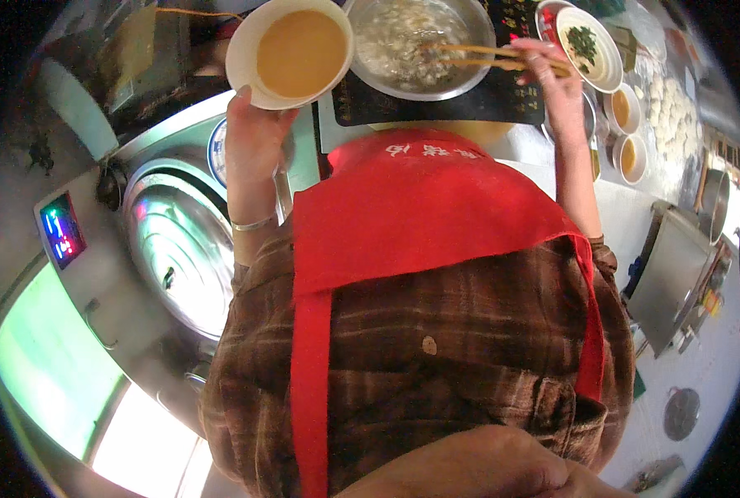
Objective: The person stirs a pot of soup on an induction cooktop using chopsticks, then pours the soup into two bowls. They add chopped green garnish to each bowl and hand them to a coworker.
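My left hand (259,134) grips the rim of a white bowl (243,65) holding an opaque tan liquid (301,53). The bowl is beside a round metal pan (435,93), at its left. Between the fingers of my right hand (547,78) is a pair of wooden chopsticks (488,51). Their tips reach into the clear, bubbling liquid in the pan, among pale pieces of food (429,70). Beneath the pan lies a black cooktop (501,106) with printed markings. Just right of my right hand is a white bowl with chopped green herbs (582,46).
Two small bowls of orange-yellow liquid (621,111) (629,159) stand at the right. Beyond them, many pale dough pieces (672,118) cover a metal surface. A large round metal lid (180,255) lies at the left, near a lit digital display (62,230). A blue-patterned dish (218,152) is by my left wrist.
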Available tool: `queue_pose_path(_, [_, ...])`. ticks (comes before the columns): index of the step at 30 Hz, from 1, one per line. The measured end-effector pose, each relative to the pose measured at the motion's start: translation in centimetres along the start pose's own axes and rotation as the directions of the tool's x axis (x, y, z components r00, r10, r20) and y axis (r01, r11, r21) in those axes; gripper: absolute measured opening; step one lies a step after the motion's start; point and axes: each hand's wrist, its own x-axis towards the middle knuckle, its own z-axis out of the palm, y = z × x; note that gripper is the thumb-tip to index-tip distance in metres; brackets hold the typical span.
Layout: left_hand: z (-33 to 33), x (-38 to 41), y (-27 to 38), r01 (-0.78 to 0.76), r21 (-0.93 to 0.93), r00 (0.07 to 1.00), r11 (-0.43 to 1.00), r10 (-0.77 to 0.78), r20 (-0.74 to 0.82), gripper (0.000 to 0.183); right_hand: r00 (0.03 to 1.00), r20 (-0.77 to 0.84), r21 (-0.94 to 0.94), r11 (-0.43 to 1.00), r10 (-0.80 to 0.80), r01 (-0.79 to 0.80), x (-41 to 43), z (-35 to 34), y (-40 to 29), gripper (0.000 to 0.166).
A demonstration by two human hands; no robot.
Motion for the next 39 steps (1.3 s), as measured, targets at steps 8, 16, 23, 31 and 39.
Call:
queue_pose_path(8, [0.9,-1.0,0.4,-0.01,0.017,1.0,1.0,0.01,0.026,0.048,0.979,-0.171,-0.113,0.99,-0.107,0.089,-2.3,-6.1,-2.9,0.024])
queue_pose_path(16, [4.1,-3.3,-0.2,-0.043,-0.054,0.999,0.998,0.044,0.011,0.042,0.797,-0.595,0.106,0.974,-0.099,0.2,-8.6,-14.7,-0.9,0.027])
queue_pose_path(23, [4.8,-5.4,-1.1,-0.006,-0.021,1.0,1.0,0.007,0.022,0.049,0.599,-0.792,0.13,0.991,0.121,-0.029,-16.0,-20.3,10.5,0.026])
queue_pose_path(31, [8.5,-7.7,-2.3,0.033,0.013,0.999,0.999,-0.033,0.001,0.057,0.626,-0.748,0.337,0.939,0.221,0.071,-15.1,-14.3,14.9,0.024])
queue_pose_path(39, [11.9,-9.1,-4.2,-0.003,0.023,0.999,1.0,0.004,-0.043,0.059,0.6,-0.795,0.144,0.989,0.09,0.042,-14.4,-14.1,18.1,0.022])
